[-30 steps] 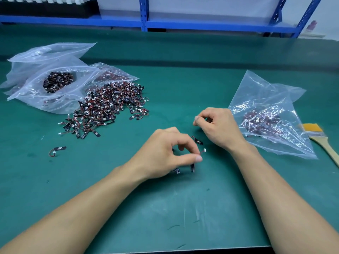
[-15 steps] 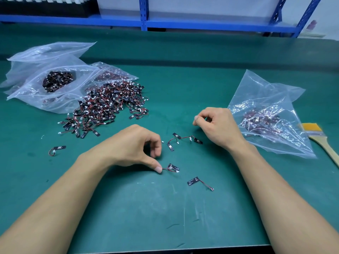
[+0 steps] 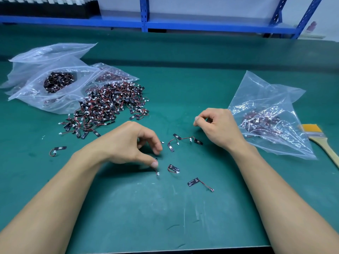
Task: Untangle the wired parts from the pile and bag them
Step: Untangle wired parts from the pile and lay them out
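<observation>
Head: wired part (image 3: 157,173) below left grip (image 3: 128,142)

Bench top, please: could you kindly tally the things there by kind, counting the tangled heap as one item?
Plastic bags: 4
Heap of tangled wired parts: 1
Loose wired parts: 7, one of them in the left hand's grip
Brush: 1
Total: 13
</observation>
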A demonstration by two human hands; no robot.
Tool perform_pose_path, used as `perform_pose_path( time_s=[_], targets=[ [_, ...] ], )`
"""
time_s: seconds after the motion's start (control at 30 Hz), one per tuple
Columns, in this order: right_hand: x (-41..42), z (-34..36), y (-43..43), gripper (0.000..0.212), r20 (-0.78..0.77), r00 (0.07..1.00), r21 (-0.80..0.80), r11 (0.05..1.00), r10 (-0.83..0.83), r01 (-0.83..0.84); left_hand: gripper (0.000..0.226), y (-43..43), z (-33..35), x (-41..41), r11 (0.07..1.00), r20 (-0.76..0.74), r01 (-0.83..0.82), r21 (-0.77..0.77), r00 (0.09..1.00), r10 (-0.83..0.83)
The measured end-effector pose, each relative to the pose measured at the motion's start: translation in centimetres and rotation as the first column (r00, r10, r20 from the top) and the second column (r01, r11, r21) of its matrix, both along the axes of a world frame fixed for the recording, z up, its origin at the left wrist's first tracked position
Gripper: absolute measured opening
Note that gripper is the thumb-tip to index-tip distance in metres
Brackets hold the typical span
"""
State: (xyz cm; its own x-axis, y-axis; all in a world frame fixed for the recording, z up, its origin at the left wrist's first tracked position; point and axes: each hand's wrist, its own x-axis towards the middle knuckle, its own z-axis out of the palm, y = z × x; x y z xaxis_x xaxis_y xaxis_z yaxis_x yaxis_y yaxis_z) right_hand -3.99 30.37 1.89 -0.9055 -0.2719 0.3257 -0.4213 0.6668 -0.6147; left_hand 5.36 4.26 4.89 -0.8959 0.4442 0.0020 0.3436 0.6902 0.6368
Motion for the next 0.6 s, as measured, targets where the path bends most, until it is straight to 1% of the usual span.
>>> perform_pose_path(
  time_s=[0.07, 0.13, 0.2, 0.27, 0.33, 0.4, 0.53, 0.6],
  targets=[
    [0.0, 0.0, 0.0, 0.029, 0.000, 1.000, 0.000, 1.000, 0.002, -0.002, 0.019, 0.7, 0.3, 0.5, 0.997, -0.125, -0.009, 0.076, 0.992, 0.018],
    [0.0, 0.0, 0.0, 0.026, -0.006, 1.000, 0.009, 1.000, 0.006, -0.006, 0.013, 2.7, 0.4, 1.3, 0.984, -0.261, 0.133, 0.117, 0.960, -0.099],
    [0.0, 0.0, 0.0, 0.025, -0.011, 1.000, 0.016, 1.000, 0.008, -0.008, 0.008, 5.1, 0.1, 2.2, 0.953, -0.323, 0.297, 0.054, 0.908, -0.265],
    [0.0, 0.0, 0.0, 0.027, -0.008, 1.000, 0.012, 1.000, 0.008, -0.008, 0.007, 6.5, -0.4, 2.7, 0.929, -0.306, 0.365, -0.058, 0.879, -0.365],
    [-0.1, 0.0, -0.1, 0.029, -0.002, 1.000, 0.000, 1.000, 0.004, -0.004, 0.011, 6.9, -0.8, 2.8, 0.918, -0.259, 0.363, -0.160, 0.882, -0.394],
    [-0.1, 0.0, 0.0, 0.030, -0.009, 1.000, 0.002, 1.000, -0.002, 0.002, 0.014, 6.8, -1.0, 2.6, 0.915, -0.244, 0.346, -0.207, 0.888, -0.391],
    [-0.1, -0.1, -0.1, 0.027, -0.016, 1.000, 0.013, 1.000, 0.000, 0.001, 0.020, 6.5, -0.9, 2.3, 0.910, -0.305, 0.289, -0.296, 0.875, -0.377],
    [-0.1, 0.0, -0.1, 0.029, -0.006, 1.000, 0.005, 1.000, -0.005, 0.005, 0.020, 6.5, -0.9, 2.3, 0.912, -0.323, 0.282, -0.298, 0.869, -0.375]
  ],
)
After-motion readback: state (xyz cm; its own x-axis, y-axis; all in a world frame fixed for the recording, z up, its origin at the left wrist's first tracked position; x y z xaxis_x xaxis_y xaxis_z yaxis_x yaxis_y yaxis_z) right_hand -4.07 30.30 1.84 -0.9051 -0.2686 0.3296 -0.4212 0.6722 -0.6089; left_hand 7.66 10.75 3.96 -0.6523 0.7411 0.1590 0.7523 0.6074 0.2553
